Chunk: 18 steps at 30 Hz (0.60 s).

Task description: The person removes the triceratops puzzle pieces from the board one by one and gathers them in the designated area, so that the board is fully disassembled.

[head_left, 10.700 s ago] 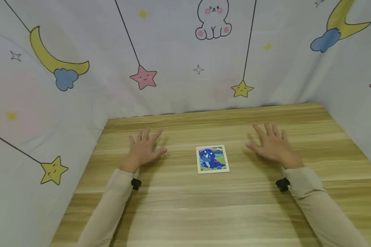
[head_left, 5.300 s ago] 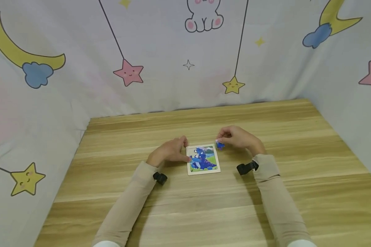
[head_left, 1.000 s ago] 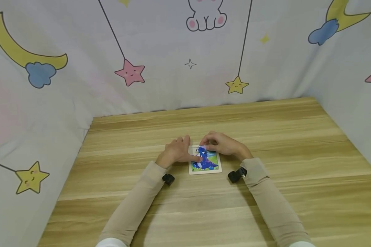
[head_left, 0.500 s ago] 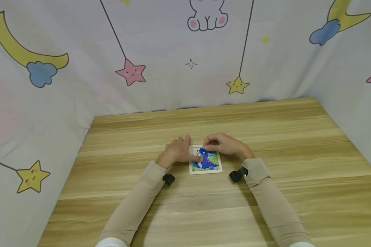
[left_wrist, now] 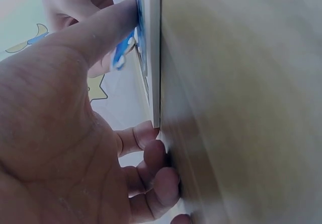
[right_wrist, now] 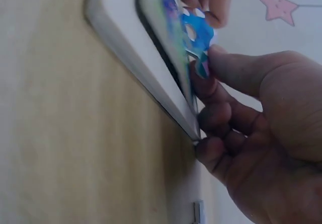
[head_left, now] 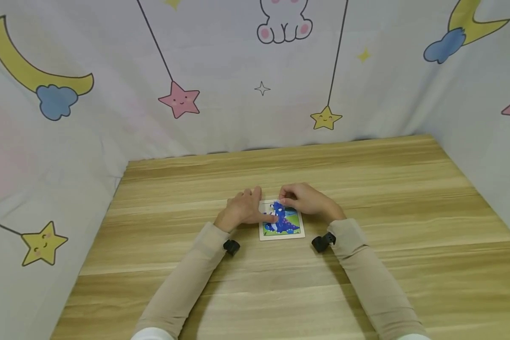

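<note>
A square picture puzzle (head_left: 288,225) of a blue dinosaur, with a pale frame, lies on the table between the hands. My left hand (head_left: 243,208) rests at its left side, thumb extended across the picture. In the left wrist view, the other fingers (left_wrist: 166,183) rest on the table by the frame's corner. My right hand (head_left: 310,199) is over the far edge, pinching a blue puzzle piece (right_wrist: 199,31) between thumb and index finger. The piece is tilted above the picture. Part of the upper left picture, near the left thumb, shows pale backing.
The wooden table (head_left: 255,288) extends around the puzzle on all sides. A white cloth (head_left: 238,127) printed with stars and moons hangs behind and at both sides. A small black device (head_left: 324,242) sits on the right wrist, another black device (head_left: 231,246) on the left.
Earlier both hands lay apart beside a whole picture. Later the right hand held a piece right of the frame, then brought it over the picture. In the last second it shifts only slightly.
</note>
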Available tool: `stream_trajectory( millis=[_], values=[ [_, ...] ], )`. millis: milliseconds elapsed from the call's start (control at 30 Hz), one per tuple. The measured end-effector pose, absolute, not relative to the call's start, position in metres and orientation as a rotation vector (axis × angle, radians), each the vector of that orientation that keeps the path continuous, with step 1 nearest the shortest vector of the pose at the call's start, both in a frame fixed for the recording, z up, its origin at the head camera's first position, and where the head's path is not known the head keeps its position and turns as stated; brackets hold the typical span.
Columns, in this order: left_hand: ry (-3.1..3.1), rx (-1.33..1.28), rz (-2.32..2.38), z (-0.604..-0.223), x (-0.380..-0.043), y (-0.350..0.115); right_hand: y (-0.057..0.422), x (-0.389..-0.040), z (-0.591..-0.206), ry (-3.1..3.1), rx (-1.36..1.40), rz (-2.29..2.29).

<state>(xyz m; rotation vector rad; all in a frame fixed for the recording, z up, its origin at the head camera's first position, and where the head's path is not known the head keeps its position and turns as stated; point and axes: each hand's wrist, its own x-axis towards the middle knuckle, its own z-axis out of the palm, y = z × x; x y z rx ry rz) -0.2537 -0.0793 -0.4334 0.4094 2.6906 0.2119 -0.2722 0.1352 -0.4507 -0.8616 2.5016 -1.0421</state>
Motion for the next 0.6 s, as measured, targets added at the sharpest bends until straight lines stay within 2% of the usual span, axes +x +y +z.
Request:
stream_trajectory(
  millis=[600],
  values=[
    [2.678,0.443,0.211,-0.4312,-0.2518,-0.0806,0.1257,-0.2727,-0.4584,2.529,-0.812,-1.113]
  ],
)
